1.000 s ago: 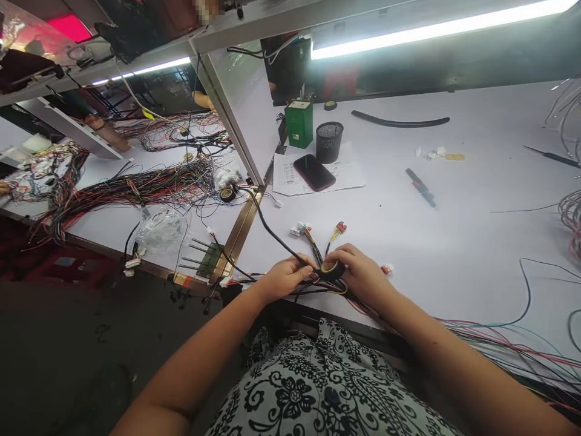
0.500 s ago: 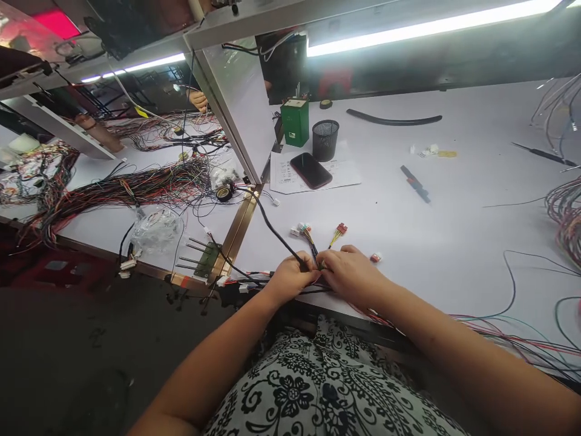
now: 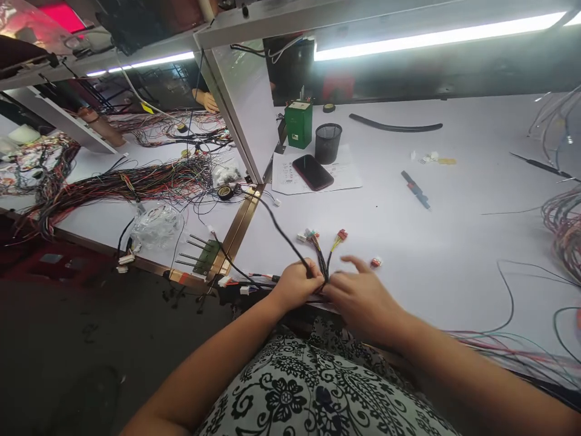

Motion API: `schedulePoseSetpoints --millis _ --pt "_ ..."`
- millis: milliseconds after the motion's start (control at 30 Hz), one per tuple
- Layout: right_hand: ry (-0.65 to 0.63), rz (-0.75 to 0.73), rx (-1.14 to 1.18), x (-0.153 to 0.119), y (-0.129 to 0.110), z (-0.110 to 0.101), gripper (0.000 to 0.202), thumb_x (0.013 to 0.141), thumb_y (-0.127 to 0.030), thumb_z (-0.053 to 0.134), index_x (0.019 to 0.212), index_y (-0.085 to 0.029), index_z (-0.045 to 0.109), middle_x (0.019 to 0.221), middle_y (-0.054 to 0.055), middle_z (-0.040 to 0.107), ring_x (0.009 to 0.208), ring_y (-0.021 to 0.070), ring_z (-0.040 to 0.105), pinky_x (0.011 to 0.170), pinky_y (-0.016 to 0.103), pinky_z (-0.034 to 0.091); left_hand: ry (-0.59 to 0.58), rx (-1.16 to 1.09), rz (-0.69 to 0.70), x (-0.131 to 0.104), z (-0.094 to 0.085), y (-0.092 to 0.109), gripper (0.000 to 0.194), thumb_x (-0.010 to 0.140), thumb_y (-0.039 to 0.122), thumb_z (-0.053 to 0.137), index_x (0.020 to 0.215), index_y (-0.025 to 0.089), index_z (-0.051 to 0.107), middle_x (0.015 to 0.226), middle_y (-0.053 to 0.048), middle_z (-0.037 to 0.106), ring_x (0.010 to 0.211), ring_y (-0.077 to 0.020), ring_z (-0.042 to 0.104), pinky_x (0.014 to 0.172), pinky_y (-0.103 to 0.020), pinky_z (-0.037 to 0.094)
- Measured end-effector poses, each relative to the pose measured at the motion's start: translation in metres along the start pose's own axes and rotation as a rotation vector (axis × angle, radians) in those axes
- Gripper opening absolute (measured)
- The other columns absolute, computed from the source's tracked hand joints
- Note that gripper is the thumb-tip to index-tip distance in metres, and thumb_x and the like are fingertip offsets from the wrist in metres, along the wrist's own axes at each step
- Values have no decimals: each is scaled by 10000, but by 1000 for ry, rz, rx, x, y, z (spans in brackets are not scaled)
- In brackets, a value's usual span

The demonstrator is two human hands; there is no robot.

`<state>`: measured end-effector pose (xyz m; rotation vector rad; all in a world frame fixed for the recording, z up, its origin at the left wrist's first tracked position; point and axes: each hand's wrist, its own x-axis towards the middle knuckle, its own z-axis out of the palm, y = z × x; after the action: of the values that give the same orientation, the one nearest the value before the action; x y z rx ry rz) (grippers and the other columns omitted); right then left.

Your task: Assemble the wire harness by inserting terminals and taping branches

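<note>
Head view, left hand [image 3: 297,284]: fingers closed on a long black sheathed cable [image 3: 281,229], thumb and forefinger pinching it near the front edge of the bench [image 3: 436,242]
Right hand [image 3: 363,297]: just beside the left, forefinger stretched out and the others curled in at the wires; blurred, so whether they grip anything cannot be told
Black cable: runs from the left hand up and leftward, over the brassy metal strip [image 3: 240,233] at the bench divider, toward a black tape roll with a yellowish core [image 3: 225,192]
Branches: beyond the hands, dark wires fan out to a cluster of white and green connectors [image 3: 309,235] and, on yellow wires, to a red plastic connector [image 3: 342,234]
Loose end: a small red-and-white connector [image 3: 376,262] lies right of these, near the right hand
Phone: a black phone with a red edge [image 3: 313,172] on a printed white sheet [image 3: 348,175], next to a black mesh cup [image 3: 327,144] and a green upright box [image 3: 298,127]
Farther right: a curved black tube [image 3: 396,126] at the back, with a grey cutter with a red part [image 3: 414,189] nearer
Left section: a thick bundle of mixed wires [image 3: 136,183], a clear plastic bag [image 3: 158,229] in front, a green plate with metal rods [image 3: 209,257] by the strip
Co-worker: a hand [image 3: 209,102] behind the divider, near more wires
</note>
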<state>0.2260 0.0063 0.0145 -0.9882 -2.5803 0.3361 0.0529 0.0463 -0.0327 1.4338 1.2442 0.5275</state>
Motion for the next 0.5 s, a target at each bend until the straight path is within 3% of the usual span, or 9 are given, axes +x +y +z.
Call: schedulePoseSetpoints --millis 100,167,267,367,500 --pt "-8 -93 91 -15 -12 -18 251 903 -115 417 807 -280 581 639 -61 522 541 121 481 1098 450 290 49 58 -16 3 1 1 137 756 283 595 710 202 495 730 7 627 691 -147 579 687 -274 453" --pt "36 -77 56 -26 5 -21 270 911 -119 413 922 -300 614 712 -53 593 610 128 546 1089 456 273 76 91 -22 4 0 2 153 761 321 603 748 210 498 727 14 621 691 -153 578 676 -276 445" --pt "87 178 -124 -53 57 -17 276 933 -164 425 1078 -290 624 883 0 680 722 145 617 1009 468 312 102 154 -22 4 -2 5 184 765 359 613 787 221 493 710 32 599 666 -147 564 659 -272 427" --pt "115 371 -301 -88 102 -9 392 947 -210 435 1330 -262 499 828 26 686 681 161 601 960 466 349 137 201 -10 3 -1 6 167 750 316 613 754 223 474 661 48 528 620 -133 511 621 -263 391" --pt "99 440 -420 -116 113 1 404 919 -179 444 1304 -273 521 990 74 687 870 245 626 1016 572 282 238 188 -6 4 2 4 181 687 166 565 686 220 393 622 58 414 593 -120 429 585 -248 350"
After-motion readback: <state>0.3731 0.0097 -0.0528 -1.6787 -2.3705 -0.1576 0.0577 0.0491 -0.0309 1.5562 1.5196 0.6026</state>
